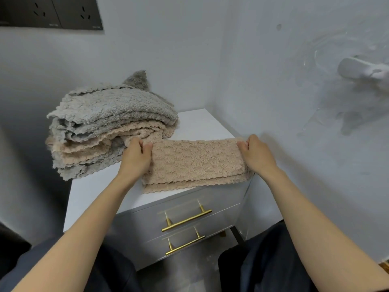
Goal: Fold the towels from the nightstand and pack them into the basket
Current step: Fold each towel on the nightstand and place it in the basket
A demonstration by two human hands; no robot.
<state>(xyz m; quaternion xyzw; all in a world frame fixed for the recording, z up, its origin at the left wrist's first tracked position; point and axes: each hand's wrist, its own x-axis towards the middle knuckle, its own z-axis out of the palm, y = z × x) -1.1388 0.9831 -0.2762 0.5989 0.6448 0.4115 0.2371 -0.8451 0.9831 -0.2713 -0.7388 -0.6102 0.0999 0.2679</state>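
Observation:
A beige fluffy towel (195, 163), folded into a long strip, lies on the front right of the white nightstand (206, 125). My left hand (135, 157) pinches its left end, thumb on top. At the other end my right hand (257, 153) pinches the towel the same way. Behind and to the left sits a loose pile of grey and beige towels (109, 123). No basket is in view.
The nightstand stands in a corner between two pale walls and has two drawers with brass handles (186, 220). A dark socket panel (50, 12) is on the wall at the top left. A white fitting (362, 70) sticks out of the right wall. My dark-trousered knees fill the bottom.

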